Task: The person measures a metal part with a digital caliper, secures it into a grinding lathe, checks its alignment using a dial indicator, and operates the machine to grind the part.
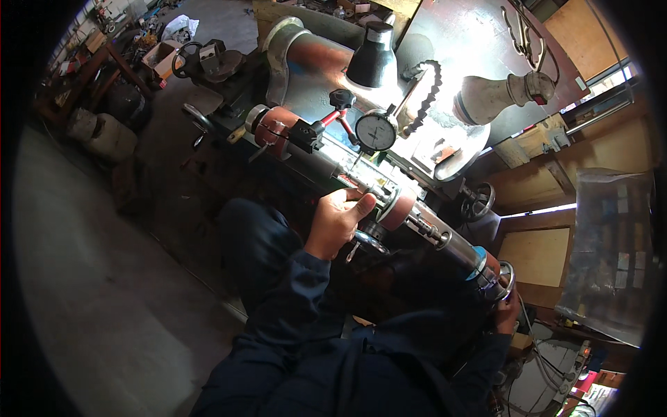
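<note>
My left hand (333, 221) is closed, thumb and fingertips together, at a small bright metal part near the middle of a long bench machine (306, 161). Exactly what is pinched is hidden behind the fingers. Just beyond it stands a round dial gauge (376, 131), its stem pointing down toward the part. A red jointed holder (333, 119) with a black knob carries the gauge. At the machine's right end, my right hand (507, 316) grips the rim of a chrome handwheel (508, 279); shadow covers most of its fingers.
A black lamp (375, 55) and a beige lamp (486, 97) light the machine from behind. Another handwheel (479, 201) sits at the back right, and a small chrome one (369, 243) below my left hand. A clear plastic sheet (611, 250) hangs right.
</note>
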The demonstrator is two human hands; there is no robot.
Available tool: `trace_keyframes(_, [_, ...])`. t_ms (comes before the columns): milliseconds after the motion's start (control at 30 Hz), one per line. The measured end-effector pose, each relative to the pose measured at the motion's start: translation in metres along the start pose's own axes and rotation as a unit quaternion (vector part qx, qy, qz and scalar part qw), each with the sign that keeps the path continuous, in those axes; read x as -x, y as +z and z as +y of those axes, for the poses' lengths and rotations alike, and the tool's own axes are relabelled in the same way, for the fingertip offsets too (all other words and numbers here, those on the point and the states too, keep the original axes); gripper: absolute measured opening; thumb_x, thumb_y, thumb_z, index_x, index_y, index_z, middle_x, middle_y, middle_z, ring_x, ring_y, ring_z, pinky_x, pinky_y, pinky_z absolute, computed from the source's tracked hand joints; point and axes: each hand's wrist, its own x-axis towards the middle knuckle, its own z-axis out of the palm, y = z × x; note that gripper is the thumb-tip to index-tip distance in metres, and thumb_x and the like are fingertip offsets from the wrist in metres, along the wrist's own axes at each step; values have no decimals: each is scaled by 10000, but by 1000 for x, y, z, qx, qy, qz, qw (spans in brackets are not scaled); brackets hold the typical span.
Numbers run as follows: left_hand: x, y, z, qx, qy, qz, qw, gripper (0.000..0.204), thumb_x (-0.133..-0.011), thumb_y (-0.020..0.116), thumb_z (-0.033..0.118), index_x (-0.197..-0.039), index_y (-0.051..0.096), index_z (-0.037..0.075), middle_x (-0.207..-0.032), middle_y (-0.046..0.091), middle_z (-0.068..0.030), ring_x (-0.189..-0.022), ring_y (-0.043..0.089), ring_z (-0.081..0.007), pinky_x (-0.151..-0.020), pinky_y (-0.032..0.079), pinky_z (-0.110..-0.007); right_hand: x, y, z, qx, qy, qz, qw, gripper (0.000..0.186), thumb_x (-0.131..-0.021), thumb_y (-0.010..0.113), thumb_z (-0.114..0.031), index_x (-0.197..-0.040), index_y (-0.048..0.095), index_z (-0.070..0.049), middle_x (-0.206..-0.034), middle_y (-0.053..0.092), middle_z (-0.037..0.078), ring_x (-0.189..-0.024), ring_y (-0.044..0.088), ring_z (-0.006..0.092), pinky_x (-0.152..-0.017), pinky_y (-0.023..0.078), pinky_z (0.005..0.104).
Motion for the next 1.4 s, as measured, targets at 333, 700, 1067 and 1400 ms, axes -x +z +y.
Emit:
trace_keyframes(333, [-11,-19,-22,-12,-7,81,997,375,-979,692,245,-1170,600,-64,-830,642,-13,-461,412,-4,-411,322,-183,1,-1,30,105,41,-96,989,229,-913,657,-180,-1026,706,14,-964,721,62,-916,656,154,-819,520,339])
trace_keyframes(700, [-24,-24,-40,135,31,105,985,179,-1017,623,170,-1146,590,50,-745,563,37,-449,431,-26,-406,329,-188,16,-43,-22,2,83,-104,991,310,-969,688,-282,-1132,673,-19,-938,683,27,-630,550,68,-491,445,214])
trace_keyframes(1067, [-26,-24,-43,163,30,95,982,138,-1012,631,179,-1105,596,82,-694,534,38,-444,441,-38,-395,324,-195,-49,0,5,11,-5,1,1000,259,-1027,584,-221,-1091,703,0,-892,706,51,-798,644,99,-663,528,271])
trace_keyframes(1400, [-27,-26,-45,163,28,99,981,122,-1007,639,182,-1074,597,88,-711,549,31,-446,444,-41,-398,329,-202,-1,-7,13,40,96,-169,980,286,-1001,605,-266,-1025,682,9,-787,675,44,-646,629,113,-549,511,289])
